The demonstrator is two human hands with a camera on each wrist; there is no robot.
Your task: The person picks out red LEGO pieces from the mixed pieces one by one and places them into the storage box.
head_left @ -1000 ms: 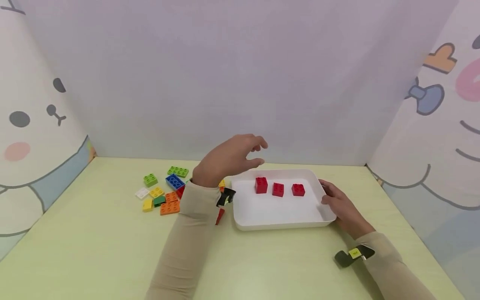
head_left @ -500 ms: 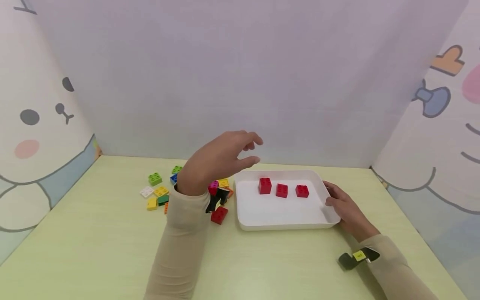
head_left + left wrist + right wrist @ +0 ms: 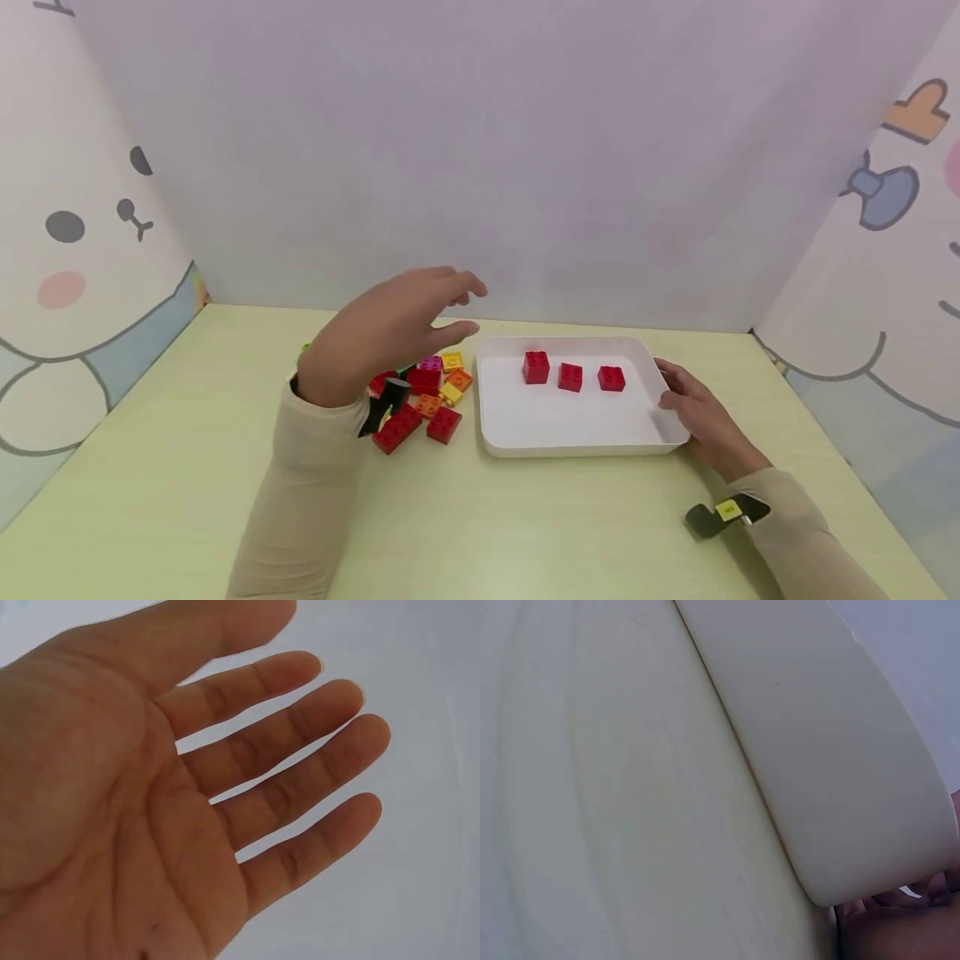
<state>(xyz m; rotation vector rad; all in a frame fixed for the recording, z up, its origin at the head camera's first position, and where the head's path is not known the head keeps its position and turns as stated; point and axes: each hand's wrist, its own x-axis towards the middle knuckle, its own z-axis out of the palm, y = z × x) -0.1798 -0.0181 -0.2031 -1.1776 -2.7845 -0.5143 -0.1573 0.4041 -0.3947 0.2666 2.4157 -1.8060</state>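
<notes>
My left hand (image 3: 390,329) hovers above the pile of toy building bricks, its fingers spread and nothing in them; the left wrist view shows its bare palm (image 3: 112,795). My right hand (image 3: 705,421) grips the right side of a white tray (image 3: 577,429), thumb over the rim and fingers along the outer wall. Three red bricks stand in a row in the tray: a taller one (image 3: 536,367), a middle one (image 3: 570,377) and a right one (image 3: 611,378). In the right wrist view the tray's outer wall (image 3: 832,750) fills the middle, with my fingers at its corner.
Left of the tray lie loose bricks, among them a long red brick (image 3: 397,431), a smaller red brick (image 3: 444,425) and a yellow brick (image 3: 452,361). My left forearm hides others. A pale curtain (image 3: 525,167) hangs behind the table (image 3: 525,525).
My left hand has moved left, away from the tray and over the pile, uncovering red and orange bricks near the tray. The right hand keeps its grip on the tray. The view has shifted slightly.
</notes>
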